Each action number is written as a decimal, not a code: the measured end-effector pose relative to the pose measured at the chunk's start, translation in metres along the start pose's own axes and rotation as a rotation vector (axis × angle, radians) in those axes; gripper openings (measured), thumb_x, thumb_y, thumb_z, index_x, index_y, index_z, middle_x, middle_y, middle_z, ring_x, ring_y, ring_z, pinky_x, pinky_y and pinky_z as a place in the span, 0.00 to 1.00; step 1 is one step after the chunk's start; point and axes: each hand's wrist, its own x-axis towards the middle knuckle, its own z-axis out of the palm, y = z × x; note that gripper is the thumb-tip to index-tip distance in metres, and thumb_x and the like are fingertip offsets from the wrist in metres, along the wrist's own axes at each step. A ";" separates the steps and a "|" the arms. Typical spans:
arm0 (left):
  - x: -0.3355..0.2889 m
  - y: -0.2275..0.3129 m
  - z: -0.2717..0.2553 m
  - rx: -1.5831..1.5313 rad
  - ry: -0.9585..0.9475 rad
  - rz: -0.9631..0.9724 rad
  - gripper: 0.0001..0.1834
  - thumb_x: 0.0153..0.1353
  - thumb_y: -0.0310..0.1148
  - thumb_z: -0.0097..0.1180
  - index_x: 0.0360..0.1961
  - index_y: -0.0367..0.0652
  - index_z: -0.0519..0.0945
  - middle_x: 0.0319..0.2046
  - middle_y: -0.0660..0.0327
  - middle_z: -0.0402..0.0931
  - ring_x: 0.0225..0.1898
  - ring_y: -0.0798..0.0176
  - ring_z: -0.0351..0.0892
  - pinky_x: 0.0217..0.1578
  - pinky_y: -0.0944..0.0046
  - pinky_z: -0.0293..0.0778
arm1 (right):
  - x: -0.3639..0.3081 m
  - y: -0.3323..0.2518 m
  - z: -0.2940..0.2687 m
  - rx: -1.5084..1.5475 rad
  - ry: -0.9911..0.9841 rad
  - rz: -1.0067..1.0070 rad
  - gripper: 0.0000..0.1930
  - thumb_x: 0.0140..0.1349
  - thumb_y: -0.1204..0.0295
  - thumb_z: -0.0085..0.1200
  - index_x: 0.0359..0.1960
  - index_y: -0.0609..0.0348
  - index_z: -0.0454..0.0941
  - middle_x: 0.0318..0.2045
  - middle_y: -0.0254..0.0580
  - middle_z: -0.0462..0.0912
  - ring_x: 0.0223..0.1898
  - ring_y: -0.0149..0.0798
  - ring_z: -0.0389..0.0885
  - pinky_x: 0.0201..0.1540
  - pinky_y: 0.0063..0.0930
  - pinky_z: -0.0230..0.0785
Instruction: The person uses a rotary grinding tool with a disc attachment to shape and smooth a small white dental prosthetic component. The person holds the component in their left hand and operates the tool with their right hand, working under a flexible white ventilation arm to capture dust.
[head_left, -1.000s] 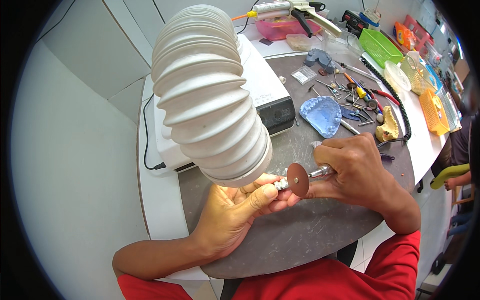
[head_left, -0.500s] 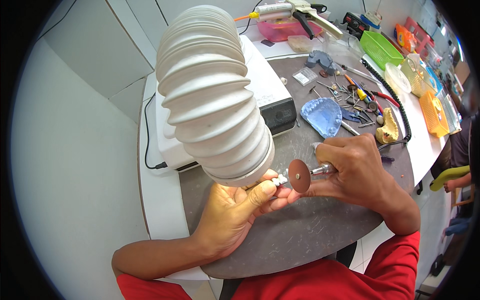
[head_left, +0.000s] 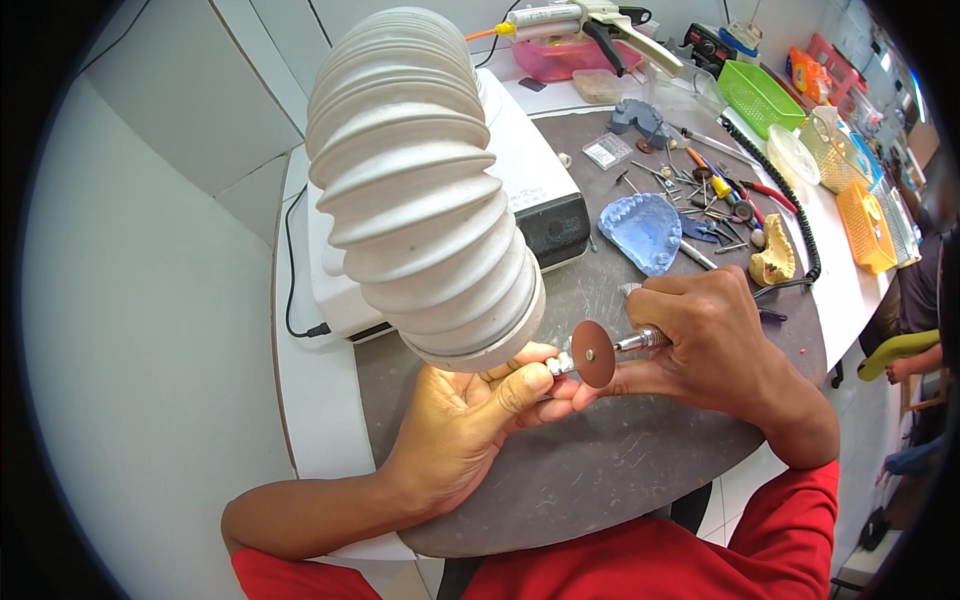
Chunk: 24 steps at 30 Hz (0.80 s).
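Observation:
My left hand (head_left: 455, 425) pinches a small whitish, tooth-shaped dental piece (head_left: 560, 365) between thumb and fingers, just under the mouth of a ribbed white suction hose (head_left: 420, 210). In my right hand (head_left: 705, 345) is a metal rotary handpiece (head_left: 644, 340), gripped like a pen. Its tip carries a round brown cutting disc (head_left: 594, 368), upright at the right end of the dental piece. Whether disc and piece touch I cannot tell. The fingertips of both hands meet below the disc.
A white machine (head_left: 540, 170) stands behind the hose. Right of it lie a blue dental cast (head_left: 640, 232), a yellowish cast (head_left: 773, 255), a grey cast (head_left: 640, 120) and several burs and tools. Baskets, one green (head_left: 760, 97), one orange (head_left: 866, 228), line the right side. Another person's hand (head_left: 905, 365) shows far right.
The disc has shifted slightly left and down, nearer the dental piece. Both hands keep their grips. The whole view has shifted slightly left.

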 end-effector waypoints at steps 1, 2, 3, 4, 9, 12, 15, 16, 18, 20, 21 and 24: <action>0.000 0.000 0.000 0.001 0.000 -0.001 0.07 0.69 0.26 0.52 0.47 0.39 0.73 0.39 0.55 0.79 0.42 0.65 0.82 0.46 0.66 0.83 | 0.000 0.000 0.000 0.001 0.001 -0.001 0.34 0.47 0.37 0.64 0.10 0.57 0.70 0.10 0.38 0.70 0.11 0.41 0.72 0.16 0.33 0.62; 0.000 0.000 0.000 0.002 0.000 -0.003 0.07 0.69 0.25 0.52 0.46 0.39 0.73 0.39 0.55 0.79 0.43 0.65 0.82 0.46 0.66 0.83 | 0.000 0.000 0.000 0.002 0.002 -0.003 0.34 0.47 0.37 0.64 0.10 0.58 0.70 0.10 0.38 0.70 0.11 0.41 0.72 0.16 0.33 0.62; 0.000 0.000 0.000 0.003 0.000 -0.004 0.07 0.68 0.25 0.53 0.46 0.38 0.73 0.40 0.55 0.79 0.43 0.65 0.82 0.46 0.66 0.83 | 0.001 0.000 0.000 0.002 0.003 -0.004 0.34 0.47 0.37 0.64 0.10 0.58 0.70 0.10 0.38 0.70 0.11 0.41 0.72 0.16 0.33 0.62; 0.000 0.000 0.000 0.003 -0.002 -0.005 0.07 0.68 0.25 0.52 0.46 0.38 0.73 0.40 0.55 0.79 0.43 0.65 0.82 0.46 0.66 0.83 | 0.001 0.000 0.000 0.003 0.003 -0.004 0.34 0.47 0.37 0.64 0.10 0.58 0.70 0.10 0.38 0.70 0.11 0.41 0.72 0.15 0.33 0.63; -0.001 0.001 0.000 0.002 0.000 -0.007 0.07 0.69 0.26 0.52 0.46 0.38 0.73 0.40 0.56 0.78 0.43 0.65 0.82 0.46 0.66 0.83 | 0.001 0.000 0.000 0.011 0.006 -0.010 0.34 0.48 0.38 0.64 0.10 0.58 0.70 0.09 0.38 0.69 0.11 0.41 0.72 0.15 0.33 0.62; -0.001 0.001 0.000 0.020 -0.002 -0.012 0.07 0.69 0.26 0.52 0.46 0.38 0.73 0.40 0.56 0.78 0.43 0.66 0.82 0.46 0.66 0.83 | 0.001 0.000 0.001 0.007 0.008 -0.012 0.34 0.48 0.38 0.64 0.10 0.58 0.70 0.09 0.38 0.69 0.11 0.41 0.72 0.15 0.33 0.62; 0.000 0.002 0.001 0.025 -0.010 -0.014 0.06 0.69 0.26 0.52 0.45 0.38 0.73 0.39 0.56 0.78 0.43 0.66 0.82 0.46 0.66 0.83 | 0.001 0.000 0.001 0.011 0.009 -0.020 0.34 0.48 0.38 0.64 0.09 0.57 0.69 0.09 0.38 0.69 0.11 0.42 0.72 0.15 0.34 0.62; 0.000 0.002 0.001 0.024 -0.009 -0.014 0.06 0.69 0.26 0.53 0.45 0.38 0.73 0.39 0.56 0.78 0.43 0.66 0.82 0.46 0.66 0.83 | 0.001 0.000 0.000 0.008 0.006 -0.018 0.34 0.48 0.38 0.64 0.09 0.57 0.69 0.09 0.38 0.69 0.11 0.42 0.72 0.15 0.34 0.62; 0.000 0.002 0.002 0.022 -0.009 -0.014 0.06 0.69 0.26 0.53 0.45 0.38 0.73 0.39 0.56 0.78 0.43 0.66 0.81 0.46 0.66 0.83 | 0.001 0.001 0.000 0.002 0.000 -0.015 0.34 0.48 0.37 0.64 0.09 0.57 0.69 0.09 0.38 0.69 0.11 0.42 0.72 0.15 0.34 0.62; 0.000 0.002 0.002 0.030 -0.008 -0.011 0.06 0.69 0.27 0.53 0.45 0.39 0.73 0.39 0.56 0.78 0.42 0.66 0.81 0.45 0.66 0.82 | 0.001 0.000 0.000 0.008 -0.008 -0.014 0.34 0.48 0.37 0.64 0.10 0.57 0.69 0.10 0.38 0.69 0.11 0.42 0.72 0.15 0.34 0.62; -0.001 0.002 0.002 0.035 -0.006 -0.009 0.06 0.69 0.27 0.53 0.45 0.39 0.73 0.38 0.56 0.78 0.42 0.66 0.81 0.45 0.66 0.82 | 0.001 0.000 0.000 0.012 -0.011 -0.014 0.34 0.48 0.37 0.64 0.10 0.57 0.69 0.10 0.38 0.69 0.11 0.42 0.72 0.15 0.34 0.62; 0.000 0.002 0.002 0.027 -0.003 -0.014 0.06 0.69 0.27 0.53 0.45 0.39 0.73 0.38 0.56 0.77 0.41 0.66 0.81 0.45 0.66 0.82 | 0.000 0.001 0.001 0.005 0.001 -0.015 0.34 0.48 0.37 0.64 0.09 0.57 0.68 0.09 0.38 0.69 0.11 0.42 0.72 0.15 0.34 0.62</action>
